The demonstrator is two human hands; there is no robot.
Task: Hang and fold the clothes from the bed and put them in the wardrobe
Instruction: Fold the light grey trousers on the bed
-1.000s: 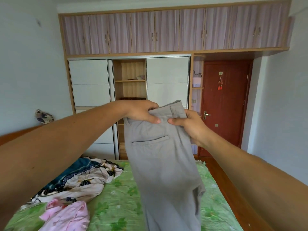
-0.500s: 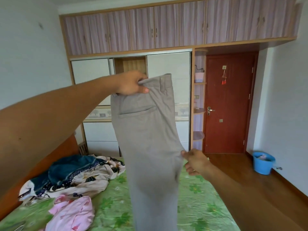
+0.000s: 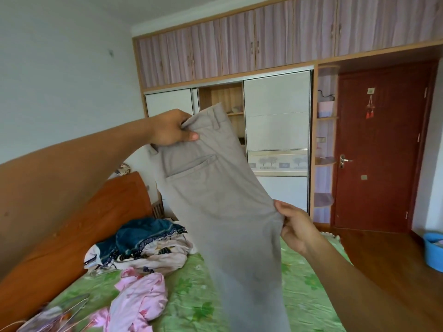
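Grey trousers (image 3: pixel 220 204) hang in the air in front of me, folded leg on leg, back pocket showing. My left hand (image 3: pixel 171 128) pinches the waistband at the top left. My right hand (image 3: pixel 296 226) grips the trousers' right edge at about crotch height. Below lies the bed (image 3: pixel 304 288) with a green floral sheet. On it are a pink garment (image 3: pixel 139 298), a heap of dark blue and cream patterned cloth (image 3: pixel 143 245) and wire hangers (image 3: pixel 74 307) at the lower left. The wardrobe (image 3: pixel 275 121) stands behind, one sliding section open onto shelves.
An orange-brown headboard (image 3: pixel 79 236) runs along the bed's left side. A red-brown door (image 3: pixel 381 144) is at the right, with corner shelves (image 3: pixel 323 161) beside the wardrobe. A blue basin (image 3: pixel 434 250) sits on the wooden floor at far right.
My right hand left the waistband and dropped to the trousers' right edge, which it now grips. The left hand kept the waistband. My view swung to the left.
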